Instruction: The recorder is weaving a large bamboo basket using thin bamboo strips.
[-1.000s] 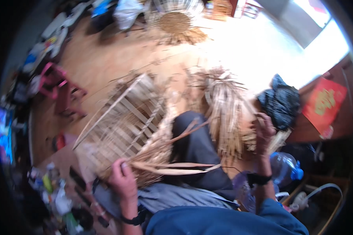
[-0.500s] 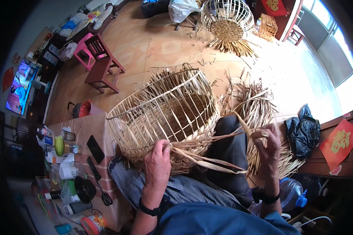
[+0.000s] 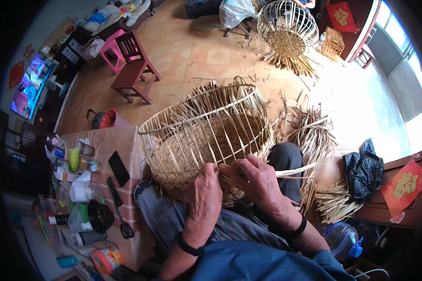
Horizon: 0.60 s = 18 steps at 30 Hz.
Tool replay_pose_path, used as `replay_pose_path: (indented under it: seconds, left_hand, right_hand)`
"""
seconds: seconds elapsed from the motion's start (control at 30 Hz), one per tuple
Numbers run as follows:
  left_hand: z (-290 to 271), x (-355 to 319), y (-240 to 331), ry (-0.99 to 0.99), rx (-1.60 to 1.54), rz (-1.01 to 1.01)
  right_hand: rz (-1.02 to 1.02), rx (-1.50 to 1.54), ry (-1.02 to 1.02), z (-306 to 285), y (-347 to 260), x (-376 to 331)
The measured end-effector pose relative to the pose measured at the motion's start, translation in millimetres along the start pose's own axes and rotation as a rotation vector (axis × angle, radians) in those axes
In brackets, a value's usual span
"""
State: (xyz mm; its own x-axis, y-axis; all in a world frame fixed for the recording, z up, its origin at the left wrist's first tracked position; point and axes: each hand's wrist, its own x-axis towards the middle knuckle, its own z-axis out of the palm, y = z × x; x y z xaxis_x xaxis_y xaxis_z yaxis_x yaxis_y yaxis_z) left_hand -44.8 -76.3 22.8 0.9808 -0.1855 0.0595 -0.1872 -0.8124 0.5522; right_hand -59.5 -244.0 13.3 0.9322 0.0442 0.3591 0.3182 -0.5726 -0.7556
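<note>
A large oval basket point(image 3: 187, 149) rests tilted on my lap, its inside toward the far side. Its wall has thin upright stakes under a hoop rim, with braided dry leaf strands woven at the lower part. My left hand point(image 3: 205, 194) is closed in a pinch at the near edge of the weave. Close beside it, my right hand point(image 3: 260, 182) grips a bundle of dry leaf strands point(image 3: 293, 173) against the basket. The loose ends trail out to the right. The fingertips of both hands are partly hidden.
A cloth-covered table point(image 3: 132, 199) at left holds a phone point(image 3: 119, 168), a knife point(image 3: 113, 191), scissors point(image 3: 126, 230) and several bottles. Leaf bundles point(image 3: 314, 133) and a black plastic bag point(image 3: 363, 171) lie at right. Ahead stand a wooden chair point(image 3: 133, 77) and another basket point(image 3: 288, 42), with a person behind it.
My right hand has come in from the far right to the basket beside my left hand, bringing the strands along. The whole view has shifted slightly.
</note>
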Motion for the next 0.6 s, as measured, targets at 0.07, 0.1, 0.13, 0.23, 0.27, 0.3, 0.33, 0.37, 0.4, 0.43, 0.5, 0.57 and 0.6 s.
replay_pose_path:
  seconds: [0.07, 0.1, 0.13, 0.23, 0.27, 0.3, 0.33, 0.37, 0.4, 0.43, 0.5, 0.57, 0.6]
  left_hand:
    - [-4.4, 3.7, 3.0, -0.015, 0.026, 0.003]
    - [-8.4, 4.2, 2.6, -0.018, 0.062, -0.001]
    - [-10.0, 3.8, 1.2, 0.006, 0.065, 0.037]
    - [-6.1, -0.8, -3.3, 0.054, -0.037, 0.056]
    - [-2.5, -0.5, -2.9, 0.057, -0.043, 0.048]
    - [4.9, -2.8, -10.5, 0.042, -0.071, 0.017]
    - [1.9, -2.3, -3.8, 0.042, -0.076, 0.009]
    - [8.0, 0.5, -3.4, 0.031, -0.126, 0.021]
    - [18.9, 3.7, -7.9, 0.091, -0.185, 0.111]
    - [24.7, 4.9, -14.2, 0.111, -0.194, 0.097]
    - [35.8, 5.3, -20.8, 0.104, -0.168, 0.090]
    - [23.5, 3.6, -13.1, -0.008, -0.141, 0.012]
    - [21.1, 1.2, -10.2, 0.018, 0.039, 0.057]
  right_hand:
    - [-0.007, -0.106, 0.000, 9.1, 1.8, 0.4]
    - [-0.013, -0.092, -0.003, 12.7, -0.5, 1.9]
    - [-0.015, -0.161, -0.022, 15.3, -3.7, 3.6]
    - [0.007, -0.304, -0.058, 24.5, -6.5, 2.3]
    - [-0.011, -0.331, 0.017, 27.5, -4.7, 2.4]
    - [-0.022, -0.304, 0.022, 28.7, -8.1, 3.1]
    - [-0.045, -0.263, 0.044, 30.6, -7.1, 3.2]
    - [-0.044, -0.289, 0.047, 31.5, -3.1, 2.5]
    - [-0.040, -0.327, 0.075, 30.9, -6.8, 4.9]
    - [-0.027, -0.331, 0.056, 33.2, -9.9, 4.1]
    - [-0.012, -0.331, 0.028, 34.2, -12.6, 4.2]
    - [0.016, -0.333, -0.018, 38.6, -9.7, 1.1]
    - [0.032, -0.347, -0.050, 41.2, -12.1, -0.8]
